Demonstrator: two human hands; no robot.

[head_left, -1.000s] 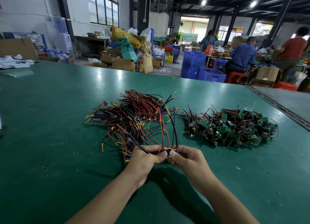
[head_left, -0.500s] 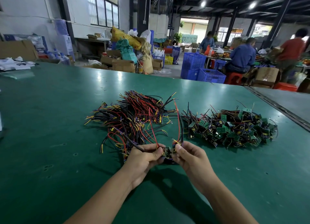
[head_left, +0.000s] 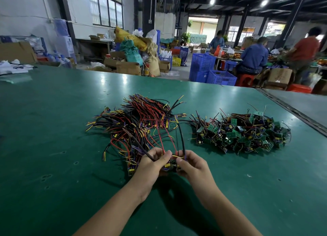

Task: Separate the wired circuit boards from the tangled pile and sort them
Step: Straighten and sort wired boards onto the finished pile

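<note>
A tangled pile of red, black, purple and yellow wires (head_left: 139,122) lies on the green table (head_left: 53,129), just beyond my hands. To its right sits a heap of small green circuit boards (head_left: 242,133) with short wires. My left hand (head_left: 152,166) and my right hand (head_left: 192,166) are close together at the pile's near edge, both pinching a small wired board (head_left: 170,164) between them. Its red and black wires (head_left: 178,138) rise from the board toward the pile. The board itself is mostly hidden by my fingers.
A seam and a grey panel (head_left: 300,103) run along the table's right side. White papers (head_left: 12,67) lie at the far left edge. Beyond the table are blue crates (head_left: 212,73), cardboard boxes, sacks and several people working at another bench.
My hands have shifted slightly toward me and closer together with the board. The red and black wires, spread to the right half a second ago, now stand more upright.
</note>
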